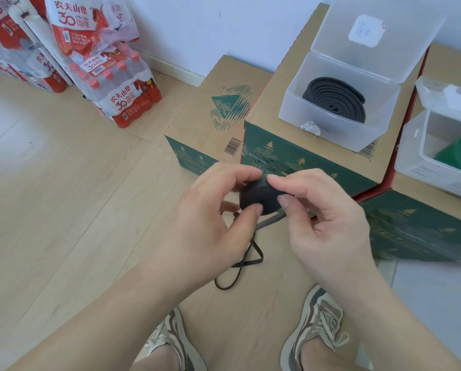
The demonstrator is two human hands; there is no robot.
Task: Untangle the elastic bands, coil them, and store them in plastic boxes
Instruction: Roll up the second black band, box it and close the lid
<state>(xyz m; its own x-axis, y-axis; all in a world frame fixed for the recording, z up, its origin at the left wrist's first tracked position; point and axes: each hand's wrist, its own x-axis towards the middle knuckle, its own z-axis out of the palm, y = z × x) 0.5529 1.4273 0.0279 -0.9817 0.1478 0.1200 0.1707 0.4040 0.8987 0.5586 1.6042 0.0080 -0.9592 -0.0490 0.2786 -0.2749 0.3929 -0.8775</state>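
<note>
Black flat elastic band trails in loose loops on the pale wooden floor. Above it, the wound part, a small tight coil, is pinched from both sides by the left hand and the right hand, between thumbs and fingertips. Beyond, on brown cardboard cartons, a larger black coiled band lies inside an open translucent plastic box. A green band lies in a second clear box to its right.

2 hands pinching black band coil
</note>
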